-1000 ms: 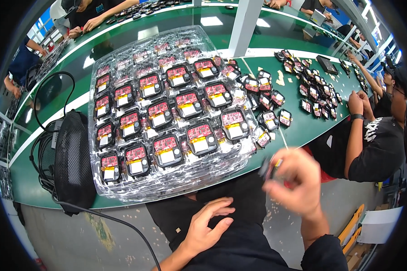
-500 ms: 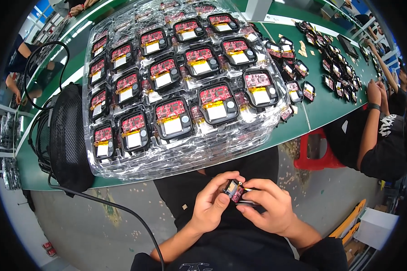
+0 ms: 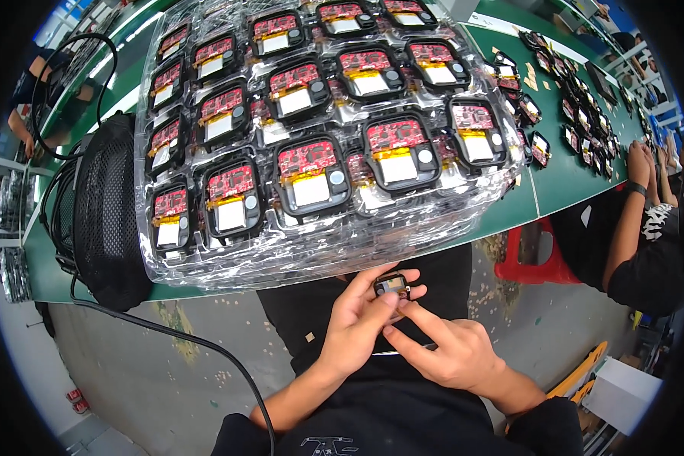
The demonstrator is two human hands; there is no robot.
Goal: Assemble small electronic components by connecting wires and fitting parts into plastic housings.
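Observation:
My left hand (image 3: 357, 323) grips a small electronic module in a black housing (image 3: 392, 284), its thumb on the near edge and its fingers behind. A pale inner part shows through the frame; my hands hide most of the rest. My right hand (image 3: 452, 349) reaches in from the right. Its index fingertip touches the module's near corner, and the thumb is spread a little apart from it. Just beyond my hands stands a stack of clear plastic trays (image 3: 334, 254). Rows of similar modules (image 3: 309, 176) with red circuit boards and white blocks lie in the top tray.
A black mesh bag (image 3: 114, 220) with a cable (image 3: 197, 351) sits left of the trays on the green table (image 3: 520, 201). More modules (image 3: 585, 125) lie loose at the right. A co-worker's arm (image 3: 623, 220) and a red stool (image 3: 536, 258) are on that side.
The module has been turned and raised slightly in my left hand. My right fingers have slid down to its near corner and opened. The view has shifted, so the trays appear larger.

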